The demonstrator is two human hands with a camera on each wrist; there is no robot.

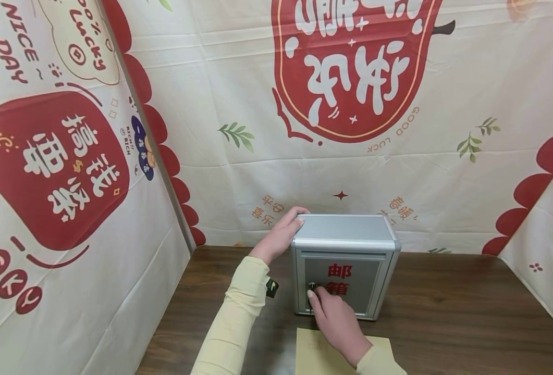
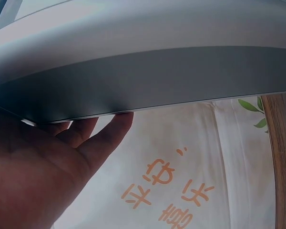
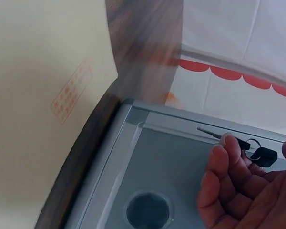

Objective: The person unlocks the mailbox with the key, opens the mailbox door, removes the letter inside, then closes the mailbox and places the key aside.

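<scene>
A silver-grey metal mailbox [image 1: 346, 227] with red characters on its front stands upright on the table. My left hand [image 1: 278, 237] grips its upper left edge; in the left wrist view the fingers [image 2: 109, 133] reach along the box's grey side. At the left of the front door sits a small lock [image 1: 311, 285]. My right hand [image 1: 337, 317] is right at this lock, fingers curled. In the right wrist view it holds a key [image 3: 209, 132] with a thin metal blade, and a second black key head [image 3: 264, 157] hangs by a ring.
A pale yellow paper [image 1: 306, 354] lies on the brown wooden table [image 1: 445, 302] before the mailbox, partly under the right forearm. White printed cloth [image 1: 201, 192] with red scalloped edges hangs behind and at both sides. A round dark window [image 3: 148, 210] shows low on the box's front.
</scene>
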